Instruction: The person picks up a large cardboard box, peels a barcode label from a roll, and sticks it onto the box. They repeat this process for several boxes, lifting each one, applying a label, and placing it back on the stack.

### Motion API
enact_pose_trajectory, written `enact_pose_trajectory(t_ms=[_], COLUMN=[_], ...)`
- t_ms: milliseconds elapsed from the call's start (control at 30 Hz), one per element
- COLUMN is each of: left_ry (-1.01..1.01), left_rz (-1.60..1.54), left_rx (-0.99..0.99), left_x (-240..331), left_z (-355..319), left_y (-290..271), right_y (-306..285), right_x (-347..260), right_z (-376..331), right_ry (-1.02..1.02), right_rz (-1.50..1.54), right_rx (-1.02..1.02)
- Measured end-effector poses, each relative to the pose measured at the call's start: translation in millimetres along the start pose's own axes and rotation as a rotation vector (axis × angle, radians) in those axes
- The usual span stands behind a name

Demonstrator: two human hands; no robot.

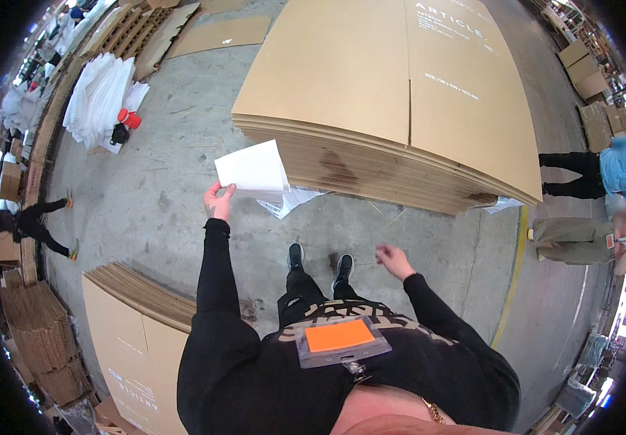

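Note:
My left hand (219,201) pinches the near edge of a white folded sheet of paper (252,165), thumb on top, and holds it out over the floor beside a large stack of flat cardboard boxes (327,69). Clear plastic wrap (293,199) pokes out below the paper, by the foot of that stack. My right hand (396,261) hangs in the air in front of me on the right, its fingers curled. It is a little blurred, and whether anything is in it is hidden.
A second stack of flat cardboard (135,330) stands at my near left. White foam sheets (99,101) with a red roll (130,118) lie far left, by a wooden pallet (123,32). Two people (581,239) stand at the right; another person (34,221) walks at the left.

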State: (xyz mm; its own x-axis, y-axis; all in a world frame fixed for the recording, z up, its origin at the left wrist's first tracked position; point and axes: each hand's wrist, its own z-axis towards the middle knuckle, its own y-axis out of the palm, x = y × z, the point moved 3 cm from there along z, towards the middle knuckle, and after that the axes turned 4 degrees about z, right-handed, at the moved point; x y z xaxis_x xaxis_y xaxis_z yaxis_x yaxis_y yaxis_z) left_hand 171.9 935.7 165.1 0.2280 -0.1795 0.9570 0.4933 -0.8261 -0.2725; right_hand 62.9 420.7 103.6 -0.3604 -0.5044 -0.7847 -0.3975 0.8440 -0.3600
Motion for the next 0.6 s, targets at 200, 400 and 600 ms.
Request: enact_pose_trajectory(t_ms=[200, 400, 600], left_ry=[0.220, 0.358, 0.415], left_rz=[-0.238, -0.256, -0.247], left_rx=[-0.181, -0.302, -0.395], left_x=[138, 225, 209], left_z=[-80, -137, -171], left_y=[21, 59, 71], right_y=[-44, -54, -68], right_x=[-152, -286, -297], right_z=[43, 20, -4], right_ry=[-0.446, -0.629, -0.812], right_rz=[0.282, 0.413, 0.307], right_rx=[0.031, -0.118, -0.034])
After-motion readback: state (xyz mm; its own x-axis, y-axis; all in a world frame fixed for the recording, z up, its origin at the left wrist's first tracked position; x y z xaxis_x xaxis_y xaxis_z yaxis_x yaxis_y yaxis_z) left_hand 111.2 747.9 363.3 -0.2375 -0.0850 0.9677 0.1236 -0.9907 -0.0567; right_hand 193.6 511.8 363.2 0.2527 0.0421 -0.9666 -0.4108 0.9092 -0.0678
